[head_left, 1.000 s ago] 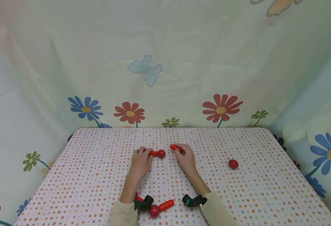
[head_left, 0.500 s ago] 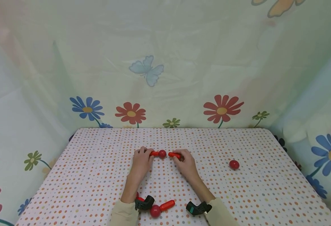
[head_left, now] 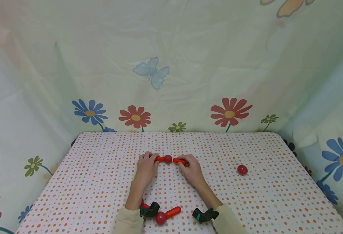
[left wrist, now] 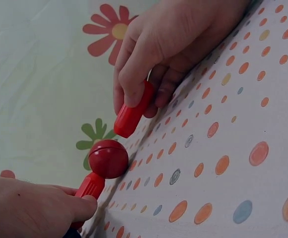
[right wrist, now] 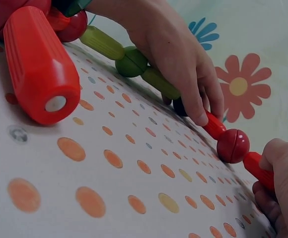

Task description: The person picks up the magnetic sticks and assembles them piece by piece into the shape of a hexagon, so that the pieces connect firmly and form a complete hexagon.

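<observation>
My left hand [head_left: 145, 167] pinches a red magnetic rod [left wrist: 91, 186] whose far end meets a red ball [head_left: 168, 159]. In my right hand [head_left: 193, 169] a second red rod [left wrist: 134, 110] is held between thumb and fingers. Its free end points at the ball across a small gap. The right wrist view shows a dark blue ball [right wrist: 180, 108] under my left fingers, mostly hidden. From there a green rod [right wrist: 160, 82], a green ball [right wrist: 131, 61] and another green rod [right wrist: 102, 43] run in a line to a red ball [right wrist: 73, 28]. My left arm hides this line in the head view.
Close to the wrists lie a red ball [head_left: 160, 218] and a red rod [head_left: 173, 212], end to end. A lone red ball [head_left: 242, 170] sits to the right on the dotted tabletop [head_left: 271, 201]. A flowered cloth [head_left: 189, 81] stands behind the table.
My right hand has come down toward me and slightly left, bringing its rod level with the ball and nearer to it. The left hand stays nearly still.
</observation>
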Demonstrator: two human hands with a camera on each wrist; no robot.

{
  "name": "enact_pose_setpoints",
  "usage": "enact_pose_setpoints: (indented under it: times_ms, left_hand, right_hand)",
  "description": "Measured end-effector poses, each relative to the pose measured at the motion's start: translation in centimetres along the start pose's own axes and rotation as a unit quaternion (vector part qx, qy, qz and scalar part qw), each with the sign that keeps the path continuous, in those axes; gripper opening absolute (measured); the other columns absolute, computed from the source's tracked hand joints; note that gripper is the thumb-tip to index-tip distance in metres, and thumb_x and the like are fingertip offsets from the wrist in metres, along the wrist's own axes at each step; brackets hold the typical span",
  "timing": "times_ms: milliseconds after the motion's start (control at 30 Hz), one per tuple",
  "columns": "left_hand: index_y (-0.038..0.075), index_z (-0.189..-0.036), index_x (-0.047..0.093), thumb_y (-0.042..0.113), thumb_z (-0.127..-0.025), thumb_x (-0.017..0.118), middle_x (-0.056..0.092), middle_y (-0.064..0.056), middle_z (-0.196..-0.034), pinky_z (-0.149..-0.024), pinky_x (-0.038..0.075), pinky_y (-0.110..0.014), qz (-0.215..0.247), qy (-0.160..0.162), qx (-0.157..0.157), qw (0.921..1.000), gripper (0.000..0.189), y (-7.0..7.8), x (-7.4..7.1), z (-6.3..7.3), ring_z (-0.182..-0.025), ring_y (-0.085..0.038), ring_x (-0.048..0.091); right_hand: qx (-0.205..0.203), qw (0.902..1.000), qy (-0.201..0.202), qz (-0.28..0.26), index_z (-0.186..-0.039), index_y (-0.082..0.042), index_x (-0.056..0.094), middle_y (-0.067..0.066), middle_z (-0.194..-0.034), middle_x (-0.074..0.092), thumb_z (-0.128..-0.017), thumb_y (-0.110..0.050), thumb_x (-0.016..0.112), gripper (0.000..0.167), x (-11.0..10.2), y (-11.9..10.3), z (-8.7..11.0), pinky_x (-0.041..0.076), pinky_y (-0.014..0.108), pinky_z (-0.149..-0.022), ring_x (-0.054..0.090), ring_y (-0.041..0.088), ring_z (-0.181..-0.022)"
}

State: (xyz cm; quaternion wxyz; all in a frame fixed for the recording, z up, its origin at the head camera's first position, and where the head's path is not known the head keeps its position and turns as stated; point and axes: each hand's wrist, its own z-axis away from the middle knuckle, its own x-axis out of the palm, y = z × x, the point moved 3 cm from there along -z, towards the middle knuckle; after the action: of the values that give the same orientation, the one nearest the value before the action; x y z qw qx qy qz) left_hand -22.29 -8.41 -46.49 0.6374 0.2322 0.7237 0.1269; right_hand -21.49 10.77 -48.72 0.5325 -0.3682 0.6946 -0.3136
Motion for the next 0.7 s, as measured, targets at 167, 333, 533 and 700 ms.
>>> enact_pose_setpoints:
  times_ms: [167,333,533,700]
  left_hand:
    - [0.015,-0.122,0.064,0.02,-0.096,0.061,0.057,-0.013,-0.118,-0.096,0.042,-0.055,-0.001,0.001,0.0,1.0,0.027,-0.01,-0.02,-0.03,-0.116,-0.04,0.048]
    - [0.015,-0.122,0.064,0.02,-0.095,0.062,0.057,-0.013,-0.118,-0.095,0.043,-0.055,-0.001,-0.001,-0.001,1.0,0.027,-0.02,-0.01,-0.02,-0.115,-0.04,0.048]
    - [0.015,-0.122,0.064,0.021,-0.095,0.062,0.057,-0.013,-0.118,-0.095,0.044,-0.054,-0.008,0.002,-0.001,1.0,0.027,0.07,-0.06,0.03,-0.115,-0.04,0.049]
    - [0.015,-0.122,0.064,0.021,-0.095,0.062,0.057,-0.013,-0.118,-0.095,0.044,-0.054,-0.01,0.003,-0.001,0.9999,0.028,0.03,-0.07,0.08,-0.115,-0.04,0.049]
  right_hand:
    - [-0.004,1.0,-0.002,0.003,-0.107,-0.01,0.069,0.008,-0.107,0.064,-0.086,-0.009,0.067,0.021,0.1,0.01,-0.05,0.044,0.018,-0.07,0.051,0.013,-0.083]
    - [-0.004,1.0,-0.006,0.002,-0.108,-0.01,0.069,0.009,-0.107,0.065,-0.087,-0.01,0.067,0.021,0.09,-0.03,-0.01,0.045,0.018,-0.071,0.053,0.013,-0.085]
    - [-0.003,0.9999,-0.008,0.006,-0.108,-0.009,0.069,0.009,-0.106,0.065,-0.087,-0.011,0.068,0.021,0.14,-0.09,0.03,0.047,0.019,-0.073,0.055,0.013,-0.086]
    - [-0.009,0.9999,-0.006,0.004,-0.107,-0.009,0.069,0.008,-0.107,0.066,-0.088,-0.011,0.067,0.019,0.18,-0.04,0.02,0.048,0.018,-0.072,0.056,0.013,-0.086]
